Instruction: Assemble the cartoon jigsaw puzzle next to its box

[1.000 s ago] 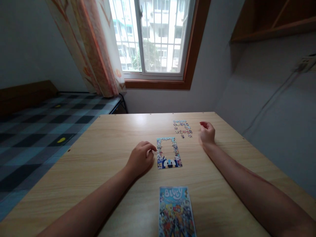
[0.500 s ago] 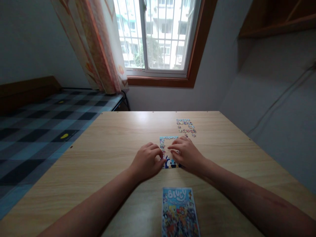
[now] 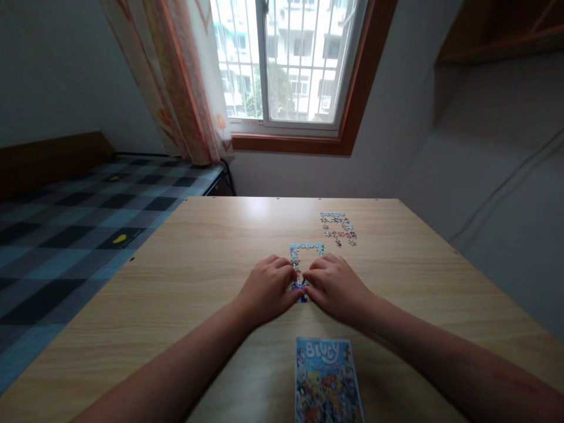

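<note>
A partly joined jigsaw puzzle (image 3: 307, 246) lies on the table, its border forming a frame around an open middle. My left hand (image 3: 269, 288) rests at its lower left, fingers curled and thumb pressed on the bottom pieces. From the other side my right hand (image 3: 337, 286) covers the lower right part, its fingers bent and closed on the puzzle. The two thumbs almost meet over the dark blue bottom section. Any single piece between the fingers is hidden. Beyond the hands, several loose puzzle pieces (image 3: 337, 218) are laid out in rows.
A blue Bluey puzzle box (image 3: 328, 379) lies between my forearms at the near side. The wooden table (image 3: 211, 247) reaches toward a wall with a window (image 3: 302, 64). A bed with a checked cover (image 3: 88, 235) stands to the left, and a shelf (image 3: 506, 41) hangs at upper right.
My right hand has come lower and inward, so its thumb now sits close to the left thumb. More of the puzzle's upper right border shows. The view has shifted slightly.
</note>
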Demonstrator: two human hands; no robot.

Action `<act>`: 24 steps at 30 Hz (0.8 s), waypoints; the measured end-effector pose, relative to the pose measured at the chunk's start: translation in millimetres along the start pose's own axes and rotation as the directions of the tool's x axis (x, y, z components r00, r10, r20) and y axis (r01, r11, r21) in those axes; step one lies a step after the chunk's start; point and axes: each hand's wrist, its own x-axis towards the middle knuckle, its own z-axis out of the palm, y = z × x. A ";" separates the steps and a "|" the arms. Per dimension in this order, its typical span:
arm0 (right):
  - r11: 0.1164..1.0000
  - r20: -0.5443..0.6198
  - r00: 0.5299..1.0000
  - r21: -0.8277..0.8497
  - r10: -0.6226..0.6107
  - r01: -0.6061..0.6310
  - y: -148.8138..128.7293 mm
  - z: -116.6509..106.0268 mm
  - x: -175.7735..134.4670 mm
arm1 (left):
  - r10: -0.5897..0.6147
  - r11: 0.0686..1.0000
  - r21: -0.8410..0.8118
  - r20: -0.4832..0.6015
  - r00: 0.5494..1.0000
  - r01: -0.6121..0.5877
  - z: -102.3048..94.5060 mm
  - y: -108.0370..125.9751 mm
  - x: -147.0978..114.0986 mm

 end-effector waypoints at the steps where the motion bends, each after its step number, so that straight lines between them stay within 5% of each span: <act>1: 1.000 -0.001 1.000 -0.003 0.001 -0.001 0.5 0.4 0.0 | -0.003 1.000 0.001 0.000 1.000 0.003 0.3 -0.1 0.1; 24: 0.979 0.042 0.997 0.188 0.067 -0.074 10.1 9.2 6.9 | 0.051 0.999 -0.015 0.033 0.998 -0.050 -6.3 5.3 1.7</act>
